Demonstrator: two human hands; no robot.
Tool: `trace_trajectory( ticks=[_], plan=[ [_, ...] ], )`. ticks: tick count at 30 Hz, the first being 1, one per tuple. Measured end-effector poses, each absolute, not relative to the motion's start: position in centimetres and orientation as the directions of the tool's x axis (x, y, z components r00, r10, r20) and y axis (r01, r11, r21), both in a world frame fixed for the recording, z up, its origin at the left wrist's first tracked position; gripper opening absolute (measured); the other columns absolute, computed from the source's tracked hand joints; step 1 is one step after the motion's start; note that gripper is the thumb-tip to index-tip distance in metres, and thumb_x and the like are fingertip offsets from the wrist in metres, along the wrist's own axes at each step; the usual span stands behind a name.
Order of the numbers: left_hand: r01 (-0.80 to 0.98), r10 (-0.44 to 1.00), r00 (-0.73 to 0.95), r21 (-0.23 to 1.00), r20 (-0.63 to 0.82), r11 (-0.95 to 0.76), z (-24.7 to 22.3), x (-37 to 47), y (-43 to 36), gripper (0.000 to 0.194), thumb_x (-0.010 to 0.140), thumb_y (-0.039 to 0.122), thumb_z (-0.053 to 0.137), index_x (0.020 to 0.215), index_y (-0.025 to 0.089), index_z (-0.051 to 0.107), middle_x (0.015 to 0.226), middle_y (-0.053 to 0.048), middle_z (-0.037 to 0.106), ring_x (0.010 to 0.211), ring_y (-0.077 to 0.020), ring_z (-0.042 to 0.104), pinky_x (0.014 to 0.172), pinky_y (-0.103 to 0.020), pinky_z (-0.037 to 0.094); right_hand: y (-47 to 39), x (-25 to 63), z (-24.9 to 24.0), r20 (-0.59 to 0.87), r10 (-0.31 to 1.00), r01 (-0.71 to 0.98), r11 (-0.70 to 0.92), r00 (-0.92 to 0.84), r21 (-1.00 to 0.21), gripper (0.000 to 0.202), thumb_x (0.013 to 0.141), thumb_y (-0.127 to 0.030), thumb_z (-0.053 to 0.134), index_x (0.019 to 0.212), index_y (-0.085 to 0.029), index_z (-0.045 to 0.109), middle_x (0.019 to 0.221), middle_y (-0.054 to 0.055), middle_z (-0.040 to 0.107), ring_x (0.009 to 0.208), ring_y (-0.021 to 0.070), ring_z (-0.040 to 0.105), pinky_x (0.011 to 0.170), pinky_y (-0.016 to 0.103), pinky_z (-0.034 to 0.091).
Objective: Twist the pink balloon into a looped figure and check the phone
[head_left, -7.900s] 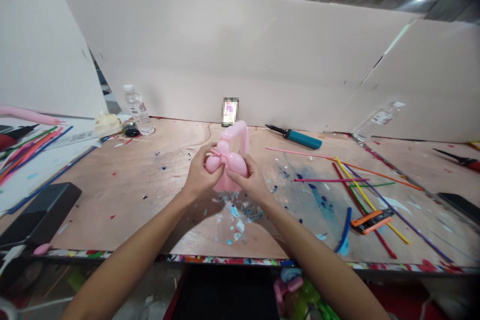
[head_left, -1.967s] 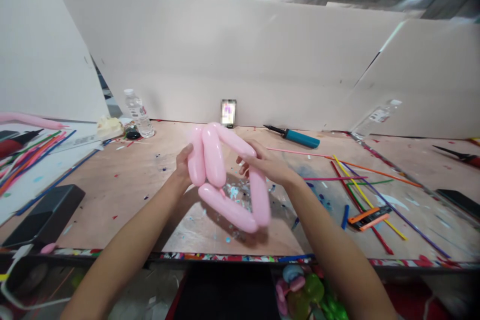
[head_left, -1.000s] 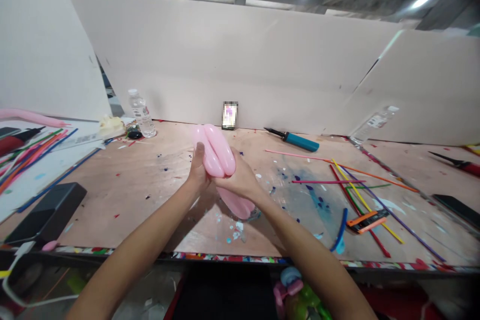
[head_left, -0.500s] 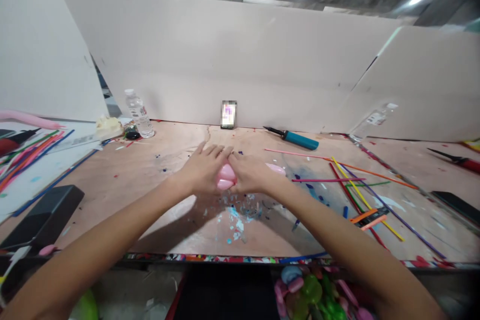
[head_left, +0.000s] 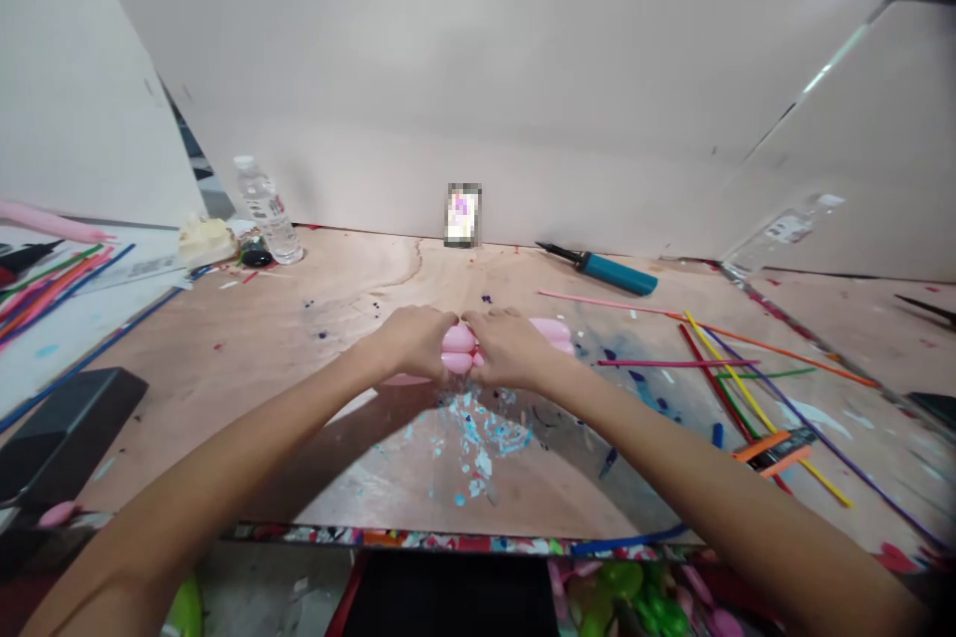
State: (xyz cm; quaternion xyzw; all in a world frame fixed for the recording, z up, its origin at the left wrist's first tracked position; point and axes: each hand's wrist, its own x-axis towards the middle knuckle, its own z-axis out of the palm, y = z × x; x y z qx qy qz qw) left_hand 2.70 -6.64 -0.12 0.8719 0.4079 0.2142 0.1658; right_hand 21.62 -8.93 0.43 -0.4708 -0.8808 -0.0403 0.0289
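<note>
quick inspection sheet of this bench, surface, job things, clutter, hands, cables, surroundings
surface: plywood table, stained with blue paint and strewn with small balloon scraps.
job's things: pink balloon pressed down on the table, mostly hidden under both hands.
clutter: teal hand pump, uninflated balloon sticks at right, water bottle, phone propped against the wall, black box at left.
hands: left hand and right hand side by side, both closed over the balloon.
cables: nothing seen.
surroundings: white partition boards behind and at both sides; more balloons below the front edge.
</note>
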Motion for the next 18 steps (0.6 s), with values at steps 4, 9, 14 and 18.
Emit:
trace_trajectory(
  ticks=[4,9,14,18],
  plan=[
    [0.756,0.815,0.575,0.333,0.074,-0.564,1.5,2.5,-5.3,0.043,0.044,0.044,0.077,0.078,0.019,0.067,0.064,-0.008,0.063,0.064,-0.0296,0.061,0.066,-0.038,0.043,-7.1,21.6,0.4,0.090,0.831,0.830,0.528,-0.549,0.179,0.042,0.074,-0.049,0.063,0.098,-0.014,0.062,0.100,0.018,0.067,0.094,0.0342,0.060,0.082,0.043,0.040],
    [0.794,0.766,0.603,0.254,-0.221,-0.552,4.2,1.8,-4.5,0.049,0.057,0.053,0.067,0.092,0.019,0.067,0.079,-0.007,0.069,0.065,-0.0230,0.059,0.058,-0.030,0.039,-6.5,21.3,1.4,0.148,0.749,0.748,0.583,-0.646,0.317,0.034,0.076,-0.035,0.061,0.103,-0.015,0.059,0.103,0.015,0.063,0.097,0.0318,0.054,0.090,0.044,0.036],
    [0.790,0.765,0.599,0.331,-0.236,-0.517,4.4,0.5,-3.6,0.049,0.058,0.052,0.069,0.094,0.019,0.069,0.078,-0.004,0.068,0.065,-0.0208,0.059,0.057,-0.028,0.036,-6.7,21.5,1.9,0.204,0.682,0.703,0.621,-0.703,0.347,0.041,0.078,-0.040,0.062,0.112,-0.016,0.057,0.112,0.014,0.060,0.110,0.0332,0.048,0.105,0.048,0.027],
    [0.756,0.872,0.482,0.546,-0.090,-0.361,3.4,-3.7,-0.5,0.046,0.057,0.048,0.075,0.091,0.019,0.072,0.079,-0.004,0.069,0.069,-0.0227,0.061,0.063,-0.029,0.042,-4.3,24.0,1.7,0.366,0.710,0.798,0.519,-0.602,0.306,0.063,0.083,-0.043,0.059,0.138,-0.017,0.042,0.139,0.017,0.045,0.129,0.0356,0.036,0.112,0.052,0.019]
  ],
)
